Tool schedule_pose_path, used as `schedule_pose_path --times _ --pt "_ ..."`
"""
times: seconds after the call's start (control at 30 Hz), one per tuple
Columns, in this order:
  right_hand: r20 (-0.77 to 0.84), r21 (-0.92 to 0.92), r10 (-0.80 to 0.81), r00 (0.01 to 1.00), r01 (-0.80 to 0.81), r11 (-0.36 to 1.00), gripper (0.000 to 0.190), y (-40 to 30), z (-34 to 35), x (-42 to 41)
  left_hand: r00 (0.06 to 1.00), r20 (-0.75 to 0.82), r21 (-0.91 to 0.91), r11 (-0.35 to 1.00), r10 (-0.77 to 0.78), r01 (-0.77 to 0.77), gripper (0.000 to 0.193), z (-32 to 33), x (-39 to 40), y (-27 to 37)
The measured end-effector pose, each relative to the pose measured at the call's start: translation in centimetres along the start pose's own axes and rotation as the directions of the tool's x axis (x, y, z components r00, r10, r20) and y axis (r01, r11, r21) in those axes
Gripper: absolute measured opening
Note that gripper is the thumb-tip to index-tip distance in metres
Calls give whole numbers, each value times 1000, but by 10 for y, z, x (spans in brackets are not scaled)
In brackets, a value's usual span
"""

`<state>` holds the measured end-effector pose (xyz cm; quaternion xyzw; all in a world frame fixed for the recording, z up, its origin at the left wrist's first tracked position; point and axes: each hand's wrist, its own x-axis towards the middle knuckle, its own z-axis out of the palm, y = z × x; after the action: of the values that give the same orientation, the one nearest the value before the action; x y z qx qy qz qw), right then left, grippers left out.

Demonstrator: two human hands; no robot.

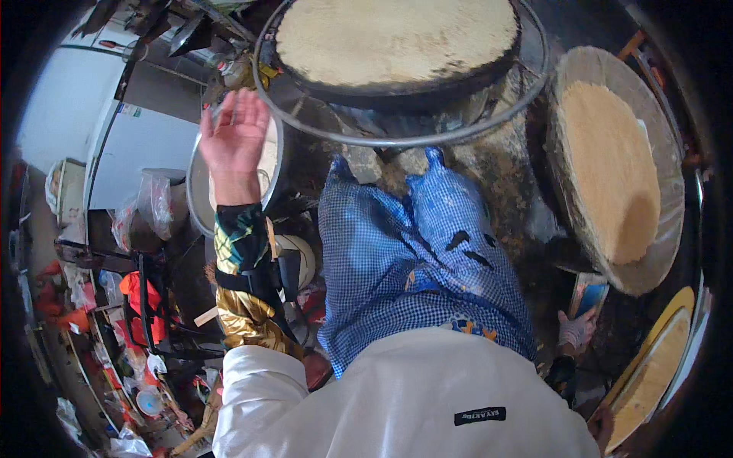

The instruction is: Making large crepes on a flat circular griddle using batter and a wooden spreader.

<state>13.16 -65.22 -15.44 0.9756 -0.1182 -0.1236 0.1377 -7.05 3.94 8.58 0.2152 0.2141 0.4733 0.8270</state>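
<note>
My left hand [237, 134] is raised palm up, its fingers apart and nothing in it. It is in front of a round basin [193, 197] with whitish contents, left of a metal ring [395, 141]. Within that ring, a wide dark round pan [355, 94] holds a pale, cream-coloured layer [395, 43] with an uneven edge. At the lower right, my right hand [578, 332] grips what looks like a phone [592, 299] with a bluish face. Above it stands a large basin [664, 229] lined with clear film, holding light brown powder or fine grain [610, 166].
A round tan board or tray [650, 378] leans at the lower right. White cabinets [146, 154] stand on the left. Below them are a black metal frame [143, 303], an orange-red bag [140, 297] and shelves with plastic bags. Blue checked cloth [372, 240] covers my legs.
</note>
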Motion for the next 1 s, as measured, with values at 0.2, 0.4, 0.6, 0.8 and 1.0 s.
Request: schedule_pose_path --times 0.2,0.4,0.6,0.8,1.0 --pt "-66 80 130 989 -125 989 96 2 29 28 903 408 724 -557 -132 -408 26 -41 12 -29" --pt "-273 341 -339 900 420 841 49 21 43 -15 931 363 723 -617 -42 -309 25 -76 3 -11" --pt "-234 972 -598 767 182 -147 27 -167 -219 -89 888 459 654 -667 -25 -356 36 -107 48 25" --pt "-836 -45 -545 -71 997 -61 21 -389 -295 -91 845 516 488 -763 -140 -424 53 -100 113 26" --pt "-890 -40 -454 -35 999 3 8 -440 -284 -50 810 555 338 -838 -190 -428 54 -92 159 39"
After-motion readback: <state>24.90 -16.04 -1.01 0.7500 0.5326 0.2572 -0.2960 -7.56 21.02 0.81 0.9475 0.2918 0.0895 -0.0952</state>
